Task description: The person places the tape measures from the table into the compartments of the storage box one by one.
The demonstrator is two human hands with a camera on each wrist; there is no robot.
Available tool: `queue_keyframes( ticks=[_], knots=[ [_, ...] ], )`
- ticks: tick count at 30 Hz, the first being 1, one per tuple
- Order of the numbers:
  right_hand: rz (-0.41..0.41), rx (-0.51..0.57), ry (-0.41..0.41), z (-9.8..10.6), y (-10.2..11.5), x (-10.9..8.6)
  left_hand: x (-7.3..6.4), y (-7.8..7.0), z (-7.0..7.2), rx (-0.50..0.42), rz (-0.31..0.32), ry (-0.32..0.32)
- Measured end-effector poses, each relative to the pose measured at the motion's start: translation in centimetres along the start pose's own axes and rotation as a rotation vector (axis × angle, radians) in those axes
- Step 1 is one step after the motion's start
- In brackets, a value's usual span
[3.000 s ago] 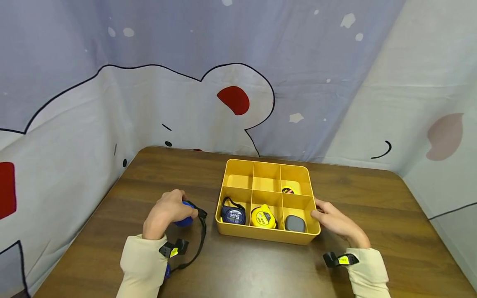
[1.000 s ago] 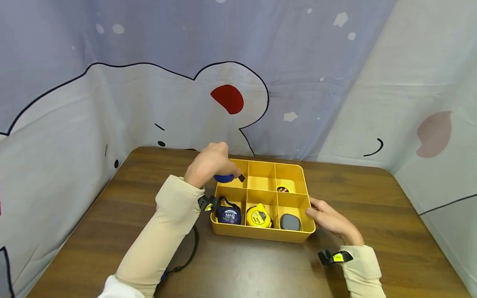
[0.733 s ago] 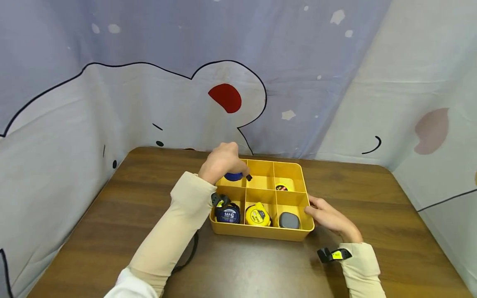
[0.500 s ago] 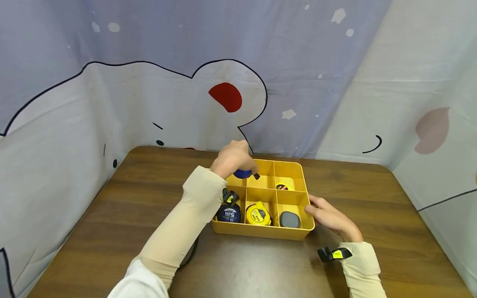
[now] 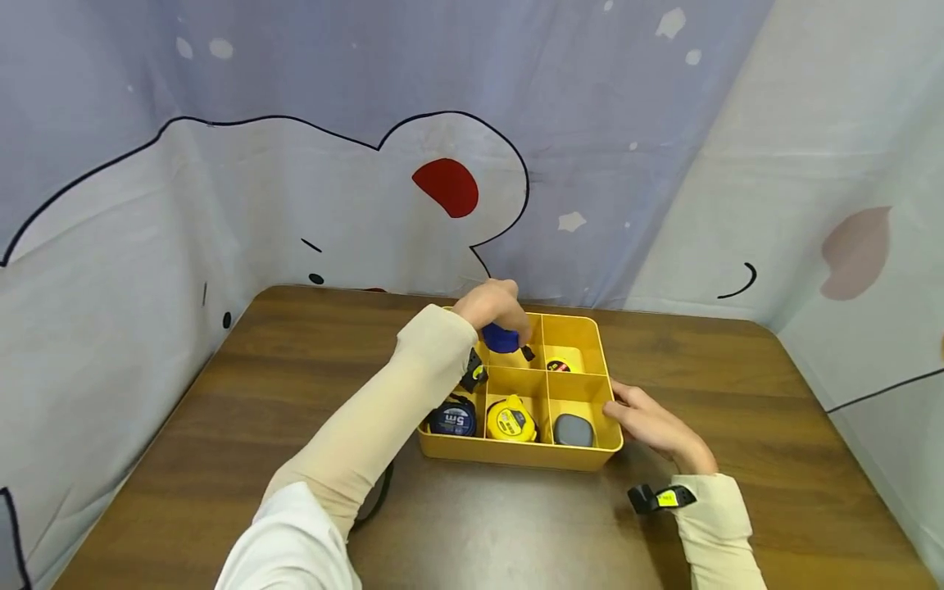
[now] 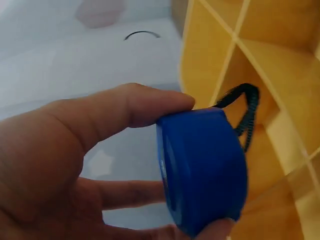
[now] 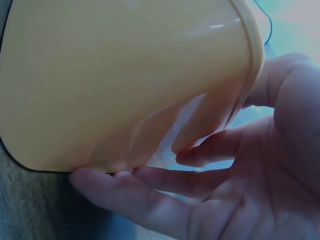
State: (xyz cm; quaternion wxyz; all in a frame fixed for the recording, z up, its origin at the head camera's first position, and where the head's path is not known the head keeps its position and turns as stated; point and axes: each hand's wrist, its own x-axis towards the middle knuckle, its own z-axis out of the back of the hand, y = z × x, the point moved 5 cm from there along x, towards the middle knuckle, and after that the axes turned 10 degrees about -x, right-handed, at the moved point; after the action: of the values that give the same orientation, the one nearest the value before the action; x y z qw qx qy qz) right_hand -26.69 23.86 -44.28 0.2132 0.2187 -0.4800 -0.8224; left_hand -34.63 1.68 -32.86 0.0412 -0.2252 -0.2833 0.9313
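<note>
My left hand (image 5: pixel 496 305) pinches a blue tape measure (image 5: pixel 500 338) between thumb and fingers, above the back middle compartment of a yellow divided box (image 5: pixel 509 453). In the left wrist view the blue tape measure (image 6: pixel 205 165) has a dark wrist strap hanging toward the compartments. At the box's right side, my right hand (image 5: pixel 659 426) grips the wall, thumb over the rim and fingers against the outside. A navy tape measure (image 5: pixel 452 418), a yellow one (image 5: pixel 511 421) and a grey rounded-square one (image 5: pixel 573 430) fill the front row. Another yellow tape measure (image 5: pixel 558 365) lies back right, partly hidden.
The box stands on a brown wooden table (image 5: pixel 737 393). A black strap loop (image 5: pixel 378 500) lies on the table, partly covered by my left sleeve. A patterned curtain (image 5: pixel 332 205) hangs along the table's back edge.
My left hand has brought the blue tape measure from the table's left side rightward, past the back left compartment to the back middle one. My right hand keeps its grip on the box.
</note>
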Motion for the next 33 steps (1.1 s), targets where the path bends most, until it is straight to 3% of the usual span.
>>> queue_keyframes(
  ticks=[8,16,19,26,33],
  knots=[
    [-0.026,0.023,0.004,-0.1,-0.2,0.0,1.0,0.2,-2.2,-0.003,-0.104,-0.01],
    [-0.023,0.008,-0.008,0.0,-0.3,0.1,2.0,0.4,-3.8,0.068,-0.211,-0.016],
    [-0.024,0.001,-0.014,0.0,-0.3,0.0,2.3,0.4,-4.3,0.073,-0.218,0.017],
    [-0.038,0.027,-0.008,-0.1,-0.5,-0.1,2.5,0.1,-4.4,0.212,-0.241,0.068],
    [-0.048,0.012,-0.022,0.0,-0.4,-0.1,3.0,-0.1,-4.2,0.28,-0.2,0.11]
  ],
)
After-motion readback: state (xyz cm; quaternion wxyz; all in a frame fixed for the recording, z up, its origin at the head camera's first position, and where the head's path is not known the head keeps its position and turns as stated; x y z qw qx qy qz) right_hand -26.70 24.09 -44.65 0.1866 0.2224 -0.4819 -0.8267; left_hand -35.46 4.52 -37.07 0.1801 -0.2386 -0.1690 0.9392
